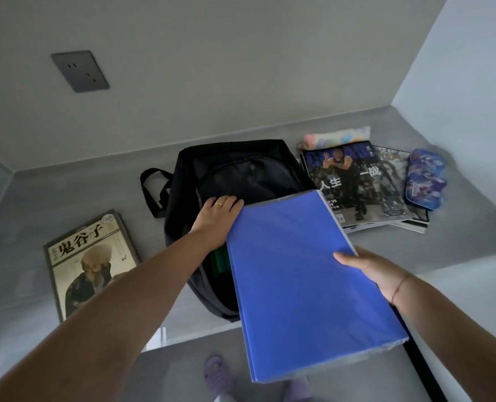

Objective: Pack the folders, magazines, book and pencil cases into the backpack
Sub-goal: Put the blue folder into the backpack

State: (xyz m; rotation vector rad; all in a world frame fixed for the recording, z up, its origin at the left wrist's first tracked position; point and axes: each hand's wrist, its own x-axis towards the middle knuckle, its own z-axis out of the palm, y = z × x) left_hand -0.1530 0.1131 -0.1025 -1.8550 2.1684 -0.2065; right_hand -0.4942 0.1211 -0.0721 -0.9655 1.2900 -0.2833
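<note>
A black backpack [241, 175] lies on the grey counter with its main compartment unzipped; something green [219, 261] shows inside. My left hand [217, 217] grips the edge of the opening. My right hand [368, 268] holds a blue folder [299, 280] by its right edge, tilted above the backpack with its far end over the opening. A book with an old man on its cover [91, 262] lies left of the backpack. Magazines [354, 184] lie stacked to the right, with a pastel pencil case [336, 136] behind them and a blue pencil case [426, 179] beside them.
The counter [458, 227] sits in a corner, with walls at the back, left and right. A grey wall socket [80, 71] is on the back wall. Below the counter's front edge a foot in a purple slipper [216, 372] stands on the floor.
</note>
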